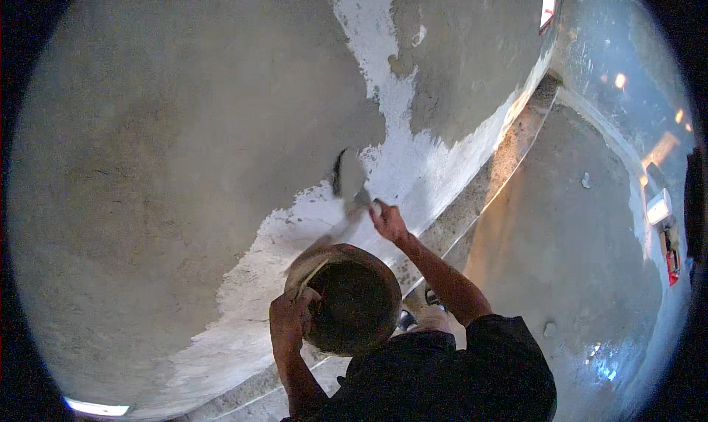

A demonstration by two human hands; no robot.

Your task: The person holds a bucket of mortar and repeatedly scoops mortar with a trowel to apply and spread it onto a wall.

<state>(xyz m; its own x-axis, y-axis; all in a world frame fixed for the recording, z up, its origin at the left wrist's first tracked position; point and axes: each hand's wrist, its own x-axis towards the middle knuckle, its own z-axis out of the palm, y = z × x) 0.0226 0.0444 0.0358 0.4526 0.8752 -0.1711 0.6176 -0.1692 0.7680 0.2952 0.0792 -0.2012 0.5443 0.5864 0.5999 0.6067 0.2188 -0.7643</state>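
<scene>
- While the left hand (pixel 290 315) grips the rim of a round bucket (pixel 391 282), the right hand (pixel 389 223) closes its fingers round a trowel (pixel 352 175);
- the blurred blade is at the grey wall (pixel 243 105), beside a white patch (pixel 402 167); contact is unclear.

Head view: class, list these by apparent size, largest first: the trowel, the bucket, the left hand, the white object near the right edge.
1. Bucket
2. Trowel, blurred, and left hand: too alike to rank
3. White object, though distance may make it look smaller
</scene>
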